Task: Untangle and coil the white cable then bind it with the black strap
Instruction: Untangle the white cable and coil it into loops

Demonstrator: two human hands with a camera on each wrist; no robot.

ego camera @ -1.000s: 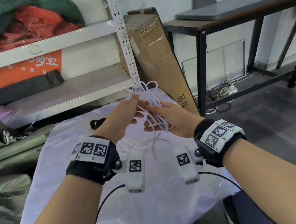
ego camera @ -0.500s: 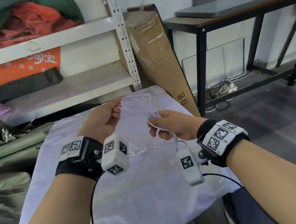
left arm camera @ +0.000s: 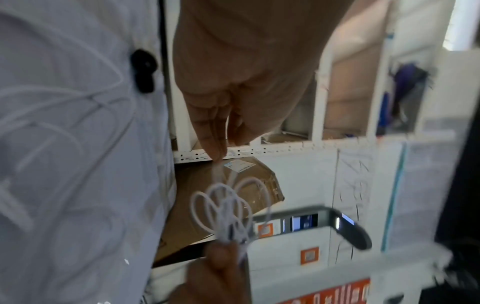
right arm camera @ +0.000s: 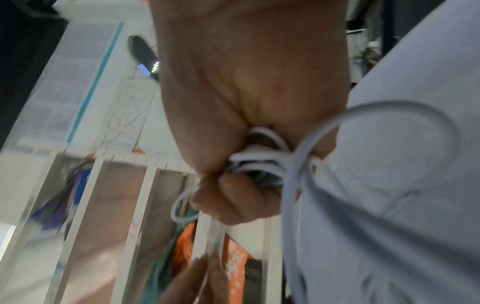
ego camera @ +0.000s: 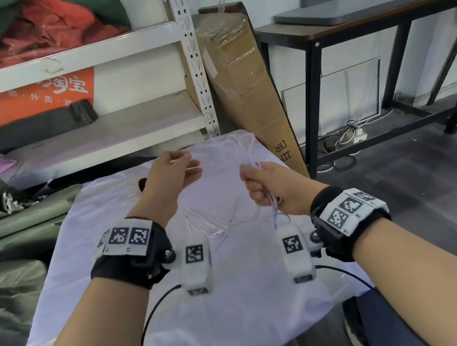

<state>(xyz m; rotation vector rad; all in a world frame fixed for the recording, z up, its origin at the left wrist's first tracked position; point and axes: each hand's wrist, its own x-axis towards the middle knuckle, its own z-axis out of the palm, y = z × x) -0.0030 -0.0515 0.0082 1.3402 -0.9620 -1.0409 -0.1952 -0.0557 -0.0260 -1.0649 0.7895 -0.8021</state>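
my right hand (ego camera: 271,187) clenches a bunch of white cable (right arm camera: 262,162) loops; my left hand (ego camera: 171,171) pinches one strand; black strap (left arm camera: 142,70) lies on the table (ego camera: 184,314).

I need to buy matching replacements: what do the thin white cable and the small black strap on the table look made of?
Thin white cable: seemingly smooth plastic or rubber sheathing, faintly glossy; it bends into soft round loops. Small black strap: matte, dark and unreflective, possibly fabric hook-and-loop, but too blurred to confirm.
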